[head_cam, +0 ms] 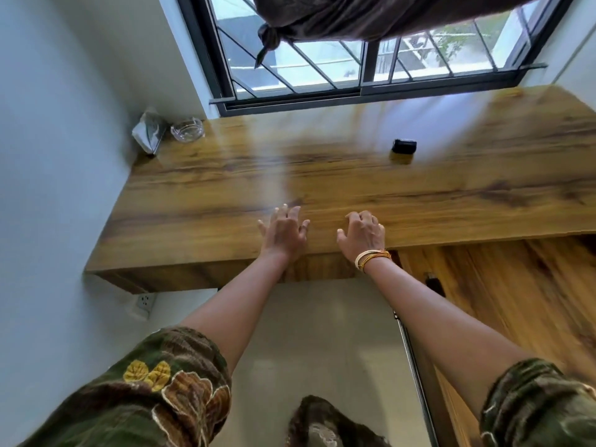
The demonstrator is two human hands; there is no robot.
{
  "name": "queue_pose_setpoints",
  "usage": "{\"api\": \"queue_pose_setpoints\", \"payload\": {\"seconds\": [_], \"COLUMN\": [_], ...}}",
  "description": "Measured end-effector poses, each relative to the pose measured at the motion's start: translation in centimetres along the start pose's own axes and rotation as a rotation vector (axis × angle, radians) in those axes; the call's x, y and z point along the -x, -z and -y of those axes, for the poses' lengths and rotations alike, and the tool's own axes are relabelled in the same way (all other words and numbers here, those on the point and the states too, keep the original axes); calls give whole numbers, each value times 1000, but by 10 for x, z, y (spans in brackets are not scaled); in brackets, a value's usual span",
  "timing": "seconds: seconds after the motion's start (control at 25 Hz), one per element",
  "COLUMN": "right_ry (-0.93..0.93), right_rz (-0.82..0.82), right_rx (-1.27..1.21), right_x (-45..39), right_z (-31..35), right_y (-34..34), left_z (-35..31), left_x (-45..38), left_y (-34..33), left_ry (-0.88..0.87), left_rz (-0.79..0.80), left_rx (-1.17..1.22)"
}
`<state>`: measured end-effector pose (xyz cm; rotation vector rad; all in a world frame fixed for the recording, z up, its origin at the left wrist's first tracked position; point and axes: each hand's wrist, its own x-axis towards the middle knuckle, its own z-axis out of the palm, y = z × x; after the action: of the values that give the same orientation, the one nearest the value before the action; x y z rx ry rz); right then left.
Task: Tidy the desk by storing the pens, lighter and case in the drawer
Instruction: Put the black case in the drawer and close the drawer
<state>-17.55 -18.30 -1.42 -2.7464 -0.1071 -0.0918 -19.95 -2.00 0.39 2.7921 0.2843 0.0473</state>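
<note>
Two bare forearms reach up from floral green-brown sleeves [154,395] at the bottom of the view, over a pale floor. Left hand [283,230] lies palm-down on the front part of the wooden counter [200,195], fingers spread, holding nothing, grip open. Right hand [362,233] sits just beside it at the counter's front edge, fingers curled loosely down onto the wood, nothing seen in it, grip slack and empty; thin cord bracelets [371,258] circle that wrist. Under both wrists a wooden drawer front [319,269] sits below the counter's lip, flush, looks closed. Wall socket [144,302] shows under the counter's left end. Wooden panel [503,291] runs down on the right, with a small dark fitting [433,282] near its top left, too blurred to name. Further out, a small dark case [403,146] rests on the counter right of centre, well apart from both hands, with its reflection just in front of it on the glossy wood. No pens or lighter can be made out on the counter. Far-left corner against the wall: crumpled tissue pack [149,132], glass ashtray [187,129] just beside it. Barred window [322,69] behind the counter, dark knotted curtain [354,14] hanging across its top.
</note>
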Motion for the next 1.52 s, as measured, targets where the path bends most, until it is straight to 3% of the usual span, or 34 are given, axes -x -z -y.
{"api": "queue_pose_setpoints", "payload": {"seconds": [0.44, 0.6, 0.88, 1.04, 1.24, 1.52], "right_ry": [-101, -260, -449, -391, -334, -290], "right_rz": [-145, -236, -89, -126, -81, -95], "right_rx": [110, 90, 30, 139, 47, -4], "right_x": [-130, -205, -283, -287, -263, -158], "right_z": [-26, -63, -103, -99, -84, -71], "right_y": [-6, 7, 11, 11, 12, 16], "left_z": [-53, -80, -74, -79, -87, -83], "left_x": [-125, -171, -198, -198, -190, -104], "left_y": [-18, -32, -46, -43, -33, -29], "left_ry": [11, -24, -70, -56, -26, -176], "left_rz": [296, 425, 587, 619, 614, 427], "left_rx": [-19, -37, -217, -260, -243, -106]}}
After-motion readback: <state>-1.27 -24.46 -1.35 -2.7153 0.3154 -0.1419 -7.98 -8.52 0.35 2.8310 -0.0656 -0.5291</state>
